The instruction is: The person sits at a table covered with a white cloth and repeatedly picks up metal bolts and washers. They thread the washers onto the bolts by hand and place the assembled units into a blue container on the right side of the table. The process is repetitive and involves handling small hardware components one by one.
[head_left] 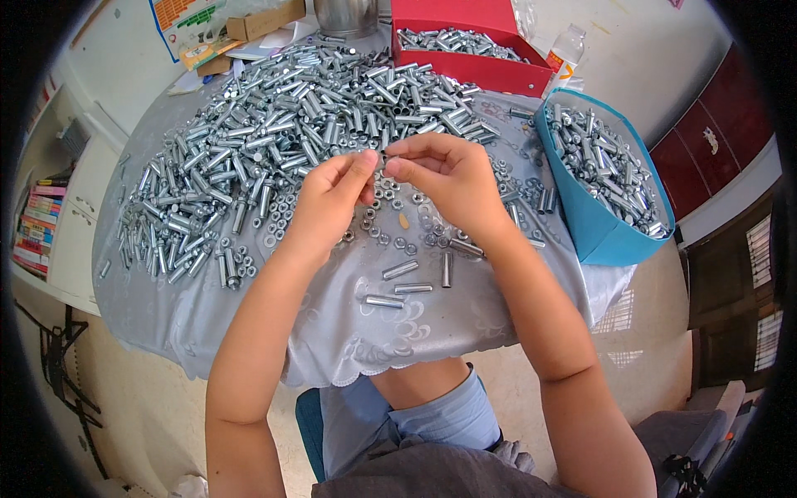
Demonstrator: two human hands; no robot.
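My left hand [332, 199] and my right hand [444, 178] meet fingertip to fingertip above the grey tablecloth [332, 324]. Between the pinched fingers is a small dark metal part [383, 157], mostly hidden. A big heap of silver metal sleeves [290, 124] lies just beyond and to the left of the hands. Loose nuts and washers [398, 224] are scattered under the hands. Three single sleeves [407, 278] lie nearer to me on the cloth.
A blue box [598, 224] full of assembled silver pieces stands at the right. A red tray [473, 50] with more sleeves sits at the back, beside a plastic bottle [564, 50]. Cardboard and papers [241, 33] lie back left. Books [37, 224] stand on a shelf at left.
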